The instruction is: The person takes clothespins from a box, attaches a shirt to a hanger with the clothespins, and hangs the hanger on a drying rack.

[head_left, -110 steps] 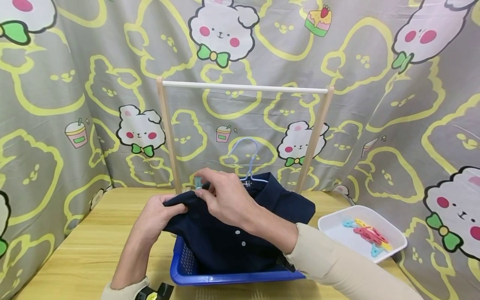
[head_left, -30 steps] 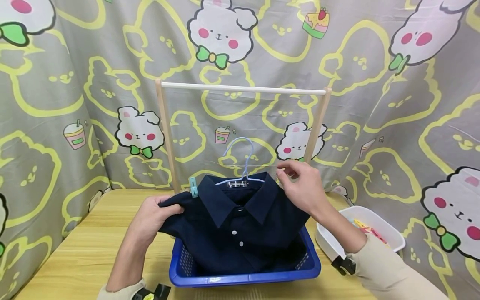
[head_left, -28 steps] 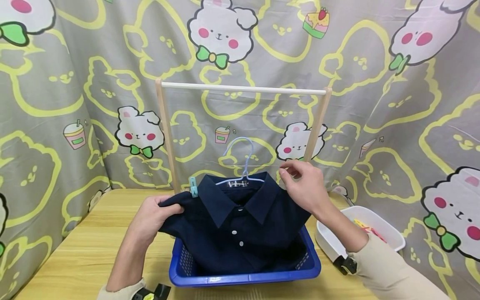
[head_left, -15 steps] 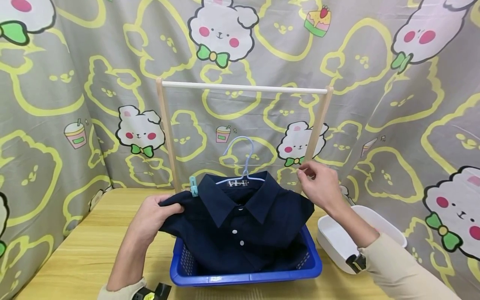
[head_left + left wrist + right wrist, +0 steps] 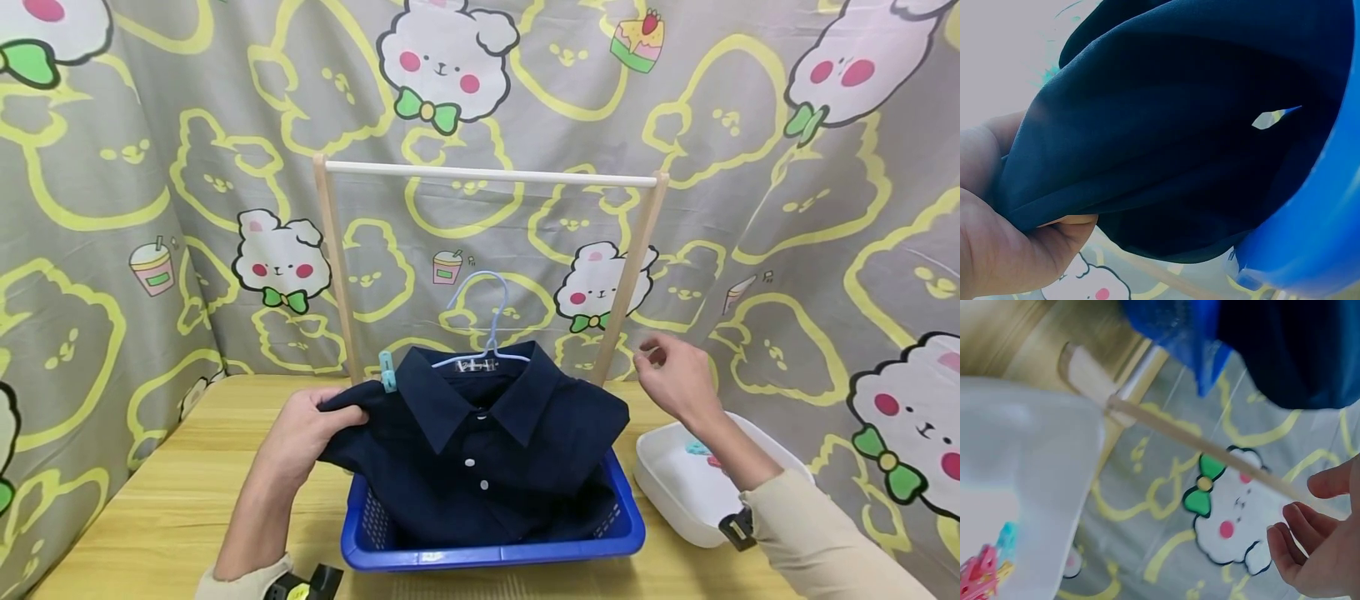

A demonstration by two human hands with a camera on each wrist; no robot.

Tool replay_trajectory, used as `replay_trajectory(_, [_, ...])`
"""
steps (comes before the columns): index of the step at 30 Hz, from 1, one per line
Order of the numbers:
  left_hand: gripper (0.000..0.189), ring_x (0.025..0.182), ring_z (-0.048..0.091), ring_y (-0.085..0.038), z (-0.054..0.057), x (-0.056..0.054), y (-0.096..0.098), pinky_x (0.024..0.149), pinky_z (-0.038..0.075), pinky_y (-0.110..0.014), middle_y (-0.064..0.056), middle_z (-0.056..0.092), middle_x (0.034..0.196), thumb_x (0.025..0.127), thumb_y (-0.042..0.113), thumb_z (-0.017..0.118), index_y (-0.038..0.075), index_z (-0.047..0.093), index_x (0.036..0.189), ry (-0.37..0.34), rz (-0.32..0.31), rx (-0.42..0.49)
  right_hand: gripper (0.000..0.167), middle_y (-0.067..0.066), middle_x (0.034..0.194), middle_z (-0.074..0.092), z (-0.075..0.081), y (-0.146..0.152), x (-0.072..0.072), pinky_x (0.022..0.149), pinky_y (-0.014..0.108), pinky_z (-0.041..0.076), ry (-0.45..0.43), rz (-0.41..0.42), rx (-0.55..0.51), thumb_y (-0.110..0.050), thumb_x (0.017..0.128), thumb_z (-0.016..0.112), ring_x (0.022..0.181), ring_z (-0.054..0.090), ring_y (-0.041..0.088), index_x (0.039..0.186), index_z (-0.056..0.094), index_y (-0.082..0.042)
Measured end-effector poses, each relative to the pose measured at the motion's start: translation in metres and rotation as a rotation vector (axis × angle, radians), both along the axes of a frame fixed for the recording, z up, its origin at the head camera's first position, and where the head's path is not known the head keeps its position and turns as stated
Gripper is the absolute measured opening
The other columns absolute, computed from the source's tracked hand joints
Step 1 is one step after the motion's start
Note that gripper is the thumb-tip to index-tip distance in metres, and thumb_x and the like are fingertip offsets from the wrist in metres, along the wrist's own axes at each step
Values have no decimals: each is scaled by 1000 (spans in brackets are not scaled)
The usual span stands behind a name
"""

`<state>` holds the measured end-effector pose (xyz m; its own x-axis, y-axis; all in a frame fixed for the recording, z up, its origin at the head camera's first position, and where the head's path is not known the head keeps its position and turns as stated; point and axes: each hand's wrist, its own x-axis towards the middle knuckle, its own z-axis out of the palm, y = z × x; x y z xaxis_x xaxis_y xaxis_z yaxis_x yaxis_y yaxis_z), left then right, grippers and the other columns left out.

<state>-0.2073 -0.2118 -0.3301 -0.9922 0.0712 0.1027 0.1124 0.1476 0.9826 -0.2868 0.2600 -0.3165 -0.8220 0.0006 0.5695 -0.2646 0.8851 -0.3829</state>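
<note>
A navy collared shirt (image 5: 525,475) with white buttons sits on a light blue hanger (image 5: 504,304), its lower part inside a blue basket (image 5: 495,557). My left hand (image 5: 300,429) pinches the sleeve on the left; the left wrist view shows thumb and fingers around the dark cloth (image 5: 1116,125). A teal clothespin (image 5: 387,372) stands clipped on the shirt's shoulder beside the collar. To the right of the shirt, my right hand (image 5: 678,379) is in the air with loosely curled fingers. The right wrist view shows nothing in that hand (image 5: 1322,550).
A white bin (image 5: 671,500) on the right, partly behind my right forearm, holds several coloured clothespins (image 5: 982,569). Behind the basket rises a wooden rack with a white bar (image 5: 487,174). A patterned curtain (image 5: 480,225) encloses the wooden table (image 5: 187,467).
The teal clothespin, earlier in my right hand, is now clipped on the shirt. My right hand has left the collar and moved right toward the bin. My left hand keeps its hold.
</note>
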Motion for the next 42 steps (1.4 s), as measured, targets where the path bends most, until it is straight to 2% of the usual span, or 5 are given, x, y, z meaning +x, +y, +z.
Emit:
replay_trajectory(7, [9, 62, 68, -15, 0, 0, 0, 63, 57, -29, 2, 68, 68, 87, 5, 69, 8, 70, 78, 13, -7, 0, 25, 21, 91, 73, -12, 31, -3, 73, 51, 47, -91, -52, 27, -13, 89, 58, 85, 66, 40, 104, 70, 3])
replay_trajectory(17, [10, 62, 69, -15, 0, 0, 2, 63, 57, -30, 1, 69, 68, 86, 4, 68, 8, 70, 77, 0, 3, -4, 30, 26, 93, 70, -34, 66, -6, 64, 43, 46, -179, -95, 37, -11, 86, 56, 80, 63, 39, 103, 69, 9])
replay_trajectory(30, [8, 64, 70, -18, 2, 1, 1, 66, 57, -31, 0, 70, 69, 88, 8, 70, 7, 71, 80, -43, 3, -12, 37, 37, 106, 65, -55, 100, -1, 81, 63, 46, -338, -146, 114, -13, 86, 54, 98, 56, 61, 107, 63, 16])
replay_trajectory(37, [9, 64, 71, -17, 1, 1, 0, 66, 58, -31, 1, 71, 69, 89, 8, 69, 8, 71, 79, -49, -17, 4, 38, 38, 104, 64, -67, 116, 1, 83, 63, 47, -427, -154, 158, -14, 83, 60, 96, 56, 61, 104, 62, 17])
replay_trajectory(42, [10, 65, 71, -18, 2, 1, 1, 66, 58, -31, 0, 71, 69, 89, 8, 70, 8, 70, 78, -49, -13, -2, 39, 35, 98, 64, -76, 123, 5, 80, 58, 50, -524, -179, 145, -15, 84, 62, 87, 58, 50, 103, 60, 19])
